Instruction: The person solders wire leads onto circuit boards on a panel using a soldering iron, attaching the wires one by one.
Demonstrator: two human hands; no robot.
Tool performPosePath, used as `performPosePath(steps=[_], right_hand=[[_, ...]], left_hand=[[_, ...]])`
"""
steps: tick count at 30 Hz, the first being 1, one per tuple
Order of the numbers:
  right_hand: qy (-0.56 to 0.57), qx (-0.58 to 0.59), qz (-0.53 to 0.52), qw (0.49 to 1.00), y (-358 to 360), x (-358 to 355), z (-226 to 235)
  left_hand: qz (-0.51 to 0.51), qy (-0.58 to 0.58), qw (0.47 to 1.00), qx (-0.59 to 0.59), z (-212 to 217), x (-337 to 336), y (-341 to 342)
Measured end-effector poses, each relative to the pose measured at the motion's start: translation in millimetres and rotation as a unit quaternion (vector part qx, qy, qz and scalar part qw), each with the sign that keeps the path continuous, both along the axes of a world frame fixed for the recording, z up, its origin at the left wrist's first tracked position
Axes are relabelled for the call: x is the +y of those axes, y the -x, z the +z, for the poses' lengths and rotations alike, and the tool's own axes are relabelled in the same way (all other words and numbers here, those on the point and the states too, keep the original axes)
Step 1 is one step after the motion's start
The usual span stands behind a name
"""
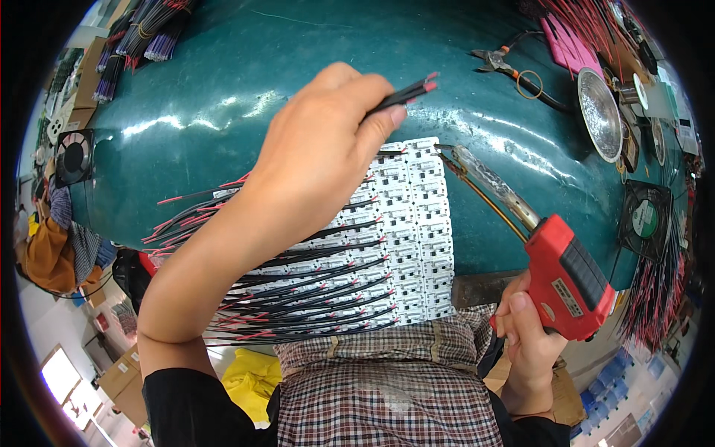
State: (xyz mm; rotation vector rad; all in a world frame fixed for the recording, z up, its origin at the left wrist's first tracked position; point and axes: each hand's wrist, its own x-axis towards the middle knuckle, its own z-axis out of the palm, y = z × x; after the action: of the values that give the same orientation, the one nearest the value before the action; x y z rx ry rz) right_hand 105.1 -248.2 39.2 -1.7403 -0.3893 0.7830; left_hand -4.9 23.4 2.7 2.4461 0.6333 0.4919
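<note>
So, the left hand [320, 141] is up over the green tabletop [246, 67], fingers closed around a small bunch of black wires [408, 93] with red tips, pinched between thumb and fingertips. The wire ends poke out to the right of the hand, above the far edge of the white circuit board panel [417, 223].

The right hand [530, 339] is wrapped tight around the grip of a red soldering gun [566, 279], down at the near right edge of the tabletop. Its long metal barrel angles up and left, with the tip sitting right by the top right corner of the panel. Can't tell if it's actually touching the board.

That panel lies flat in the middle, made of lots of small white boards in rows, and rows of black red-tipped leads [298, 290] fan out from it to the left, partly under the left forearm. A checked cloth [387, 380] covers the lap just below the panel.

Further off: wire cutters [495, 61] top right, a round metal dish [599, 104] beside them, a small fan [646, 220] on the right, another fan [73, 156] on the left, and wire bundles [145, 30] top left.
</note>
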Motion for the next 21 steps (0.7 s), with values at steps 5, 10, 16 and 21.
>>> performPosePath(steps=[5, 10, 16, 21], right_hand=[[0.009, 0.014, 0.017, 1.000, -1.6, -7.2, 2.5], [0.016, 0.023, 0.034, 0.999, 1.8, -9.6, 5.8], [0.058, 0.041, 0.021, 0.997, 5.4, -12.9, 6.9], [0.063, 0.061, 0.004, 0.996, 9.0, -7.4, 9.6]], left_hand=[[0.042, 0.073, 0.996, -0.020, 29.9, -4.7, -1.7], [0.030, 0.166, 0.985, 0.024, 22.5, -20.8, 3.0], [-0.009, 0.079, 0.994, 0.079, 13.4, -26.8, 5.4], [0.006, 0.109, 0.990, 0.087, 10.0, -27.8, 4.1]])
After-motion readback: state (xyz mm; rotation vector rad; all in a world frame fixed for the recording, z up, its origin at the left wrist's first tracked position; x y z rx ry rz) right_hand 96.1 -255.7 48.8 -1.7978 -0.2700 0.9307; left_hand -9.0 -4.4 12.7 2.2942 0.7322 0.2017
